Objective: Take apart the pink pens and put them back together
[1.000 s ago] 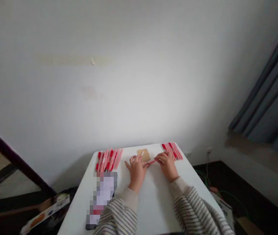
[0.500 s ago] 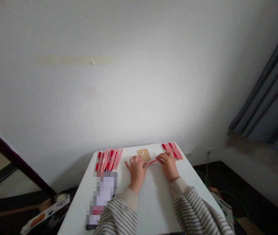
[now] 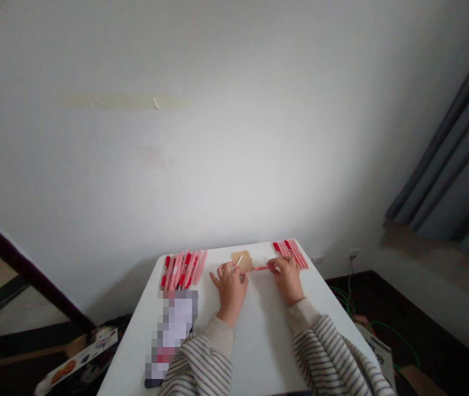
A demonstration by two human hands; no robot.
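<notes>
A slim pink pen (image 3: 261, 268) is pinched in the fingertips of my right hand (image 3: 288, 278), its free end pointing left toward my other hand. My left hand (image 3: 231, 289) has its fingers curled, the thumb spread out to the side. A thin white stick (image 3: 239, 260) sticks up at those fingers and seems to be gripped between them; its lower end is hidden. Behind it lies a small tan card (image 3: 246, 263). A gap shows between the pen's left end and my left fingertips.
Several pink and red pens (image 3: 183, 269) lie in a bunch at the table's back left, and a second row of pens (image 3: 296, 253) is at the back right. A blurred-out dark-edged object (image 3: 172, 338) rests by my left forearm. The white table (image 3: 265, 341) stands against the wall.
The pen's left end has come away from my left fingers, which touched it before. My right hand has shifted slightly to the right with the pen.
</notes>
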